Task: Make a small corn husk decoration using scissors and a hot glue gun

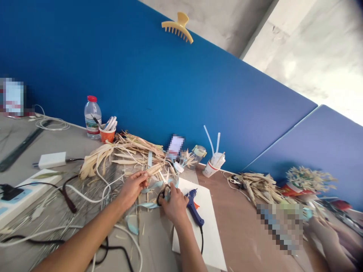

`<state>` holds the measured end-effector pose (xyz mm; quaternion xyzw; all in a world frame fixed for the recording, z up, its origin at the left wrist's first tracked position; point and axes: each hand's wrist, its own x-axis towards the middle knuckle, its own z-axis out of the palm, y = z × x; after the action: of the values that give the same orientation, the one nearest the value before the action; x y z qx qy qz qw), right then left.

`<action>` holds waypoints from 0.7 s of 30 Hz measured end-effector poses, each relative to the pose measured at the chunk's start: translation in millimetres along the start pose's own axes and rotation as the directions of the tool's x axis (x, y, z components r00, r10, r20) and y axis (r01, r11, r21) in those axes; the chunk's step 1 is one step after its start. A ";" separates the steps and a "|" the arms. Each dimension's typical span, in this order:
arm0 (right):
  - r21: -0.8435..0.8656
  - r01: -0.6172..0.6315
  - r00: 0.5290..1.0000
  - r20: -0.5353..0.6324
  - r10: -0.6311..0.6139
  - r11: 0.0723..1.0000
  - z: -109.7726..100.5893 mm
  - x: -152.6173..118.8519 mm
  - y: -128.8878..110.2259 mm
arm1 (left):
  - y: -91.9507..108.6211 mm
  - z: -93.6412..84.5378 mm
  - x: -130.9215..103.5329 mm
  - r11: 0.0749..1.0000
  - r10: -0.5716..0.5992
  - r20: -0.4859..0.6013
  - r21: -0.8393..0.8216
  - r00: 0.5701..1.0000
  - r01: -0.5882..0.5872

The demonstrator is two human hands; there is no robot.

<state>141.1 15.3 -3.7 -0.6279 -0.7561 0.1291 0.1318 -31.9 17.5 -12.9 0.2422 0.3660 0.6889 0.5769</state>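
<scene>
My left hand (134, 188) is pinched closed on a pale dried husk strip (154, 170). Close beside it, my right hand (176, 206) grips black-handled scissors (160, 196), whose blades point up and away from me, parted near the strip. Under and around both hands lie dried stalks, husk scraps and light-blue pieces (149, 205). A bundle of dried husks (138, 147) rests just behind them. To the right of my right hand, a blue glue gun (195, 209) lies on a white board (210, 238).
At the left are a power strip (21, 200), looping cables, thin wires and a white adapter (52, 160). A bottle (92, 119), an orange cup (107, 134) and a white cup (211, 166) stand along the blue partition (127, 68). Another person's hands (323, 234) work at the right.
</scene>
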 end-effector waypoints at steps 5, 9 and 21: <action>0.098 0.018 1.000 -0.020 -0.016 0.995 0.8 1.9 0.2 | -0.5 2.3 -1.2 0.999 -0.038 -0.005 0.019 0.999 0.038; 0.213 0.083 0.992 -0.114 -0.059 0.974 2.3 3.0 -0.6 | 0.0 4.5 -2.9 0.998 -0.054 -0.032 0.042 0.998 0.055; 0.405 0.245 0.944 -0.305 -0.123 0.881 3.1 4.1 -5.3 | -7.9 5.4 -5.2 0.989 -0.124 0.008 0.085 0.992 0.123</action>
<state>134.4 18.3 -4.5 -0.5185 -0.7391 0.1953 0.3831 -21.8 14.2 -15.3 0.2478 0.4050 0.6341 0.6103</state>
